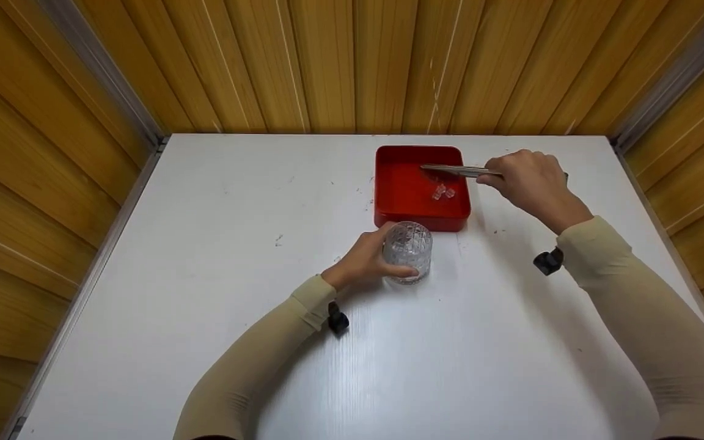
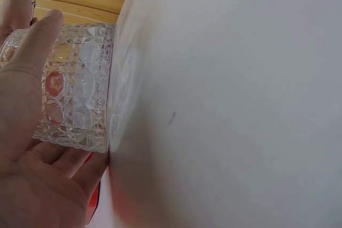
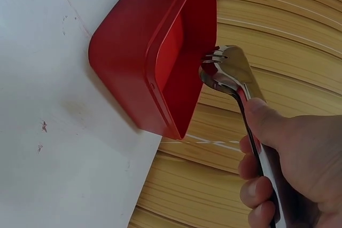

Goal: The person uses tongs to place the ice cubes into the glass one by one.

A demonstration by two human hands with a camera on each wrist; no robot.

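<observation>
My left hand grips a cut-glass tumbler that stands on the white table, thumb on the near side and fingers round the far side. In the left wrist view the patterned tumbler shows its base against the tabletop. My right hand holds metal serving tongs, their tips over the red square tray. In the right wrist view the tongs have a fork-like end and a rounded end, close to the tray's rim. Several small clear cubes lie inside the tray.
The white table reaches back to a wood-panelled wall, with more panelling on both sides. The tumbler stands just in front of the tray's near wall. Small dark marks speckle the tabletop.
</observation>
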